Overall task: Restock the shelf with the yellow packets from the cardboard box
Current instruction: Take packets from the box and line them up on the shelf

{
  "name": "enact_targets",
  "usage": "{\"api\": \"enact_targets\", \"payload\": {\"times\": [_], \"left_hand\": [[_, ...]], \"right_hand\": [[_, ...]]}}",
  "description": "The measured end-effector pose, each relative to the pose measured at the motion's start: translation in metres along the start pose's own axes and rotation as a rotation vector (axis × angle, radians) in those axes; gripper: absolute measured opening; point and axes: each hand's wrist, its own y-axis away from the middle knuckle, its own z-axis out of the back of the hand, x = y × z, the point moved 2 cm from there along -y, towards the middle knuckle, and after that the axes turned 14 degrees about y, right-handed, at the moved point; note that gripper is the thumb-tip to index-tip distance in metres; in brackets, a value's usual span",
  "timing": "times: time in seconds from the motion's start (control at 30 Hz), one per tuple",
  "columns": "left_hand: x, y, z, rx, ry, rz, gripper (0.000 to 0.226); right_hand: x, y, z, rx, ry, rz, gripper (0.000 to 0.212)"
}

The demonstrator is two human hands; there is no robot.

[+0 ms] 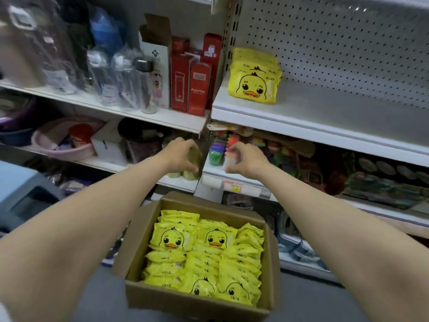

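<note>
Left hand (183, 156) and right hand (243, 159) hang mid-frame, fingers loosely curled, empty, above the open brown cardboard box (185, 300), guessing to grab yellow duck-face packets (176, 238)

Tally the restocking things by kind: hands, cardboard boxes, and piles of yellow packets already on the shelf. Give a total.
Hands: 2, the left hand and the right hand
cardboard box: 1
pile of yellow packets on the shelf: 1
Total: 4
</note>
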Motion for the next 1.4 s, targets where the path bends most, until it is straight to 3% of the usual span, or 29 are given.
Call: {"api": "enact_targets", "payload": {"times": [0.37, 0.57, 0.87, 1.07, 1.2, 1.4], "left_hand": [[0.135, 0.029, -0.114, 0.246, 0.058, 0.342, 0.076], [0.186, 0.04, -0.184, 0.296, 0.125, 0.485, 0.067], [0.215, 0.026, -0.221, 0.212, -0.053, 0.47, 0.07], [0.217, 0.032, -0.231, 0.399, -0.318, 0.486, 0.068], [0.214, 0.037, -0.234, 0.419, -0.413, 0.497, 0.057], [0.205, 0.047, -0.22, 0.414, -0.197, 0.617, 0.077]], "right_hand": [[0.002, -0.022, -0.174, 0.435, -0.091, -0.013, 0.064], [-0.023, -0.025, -0.264, 0.628, -0.121, -0.046, 0.06], [-0.048, -0.023, -0.333, 0.574, -0.066, -0.099, 0.069], [-0.049, -0.012, -0.344, 0.47, 0.008, -0.082, 0.055], [-0.053, -0.009, -0.348, 0.474, 0.072, -0.05, 0.044], [-0.051, -0.009, -0.326, 0.569, 0.055, -0.102, 0.048]]}}
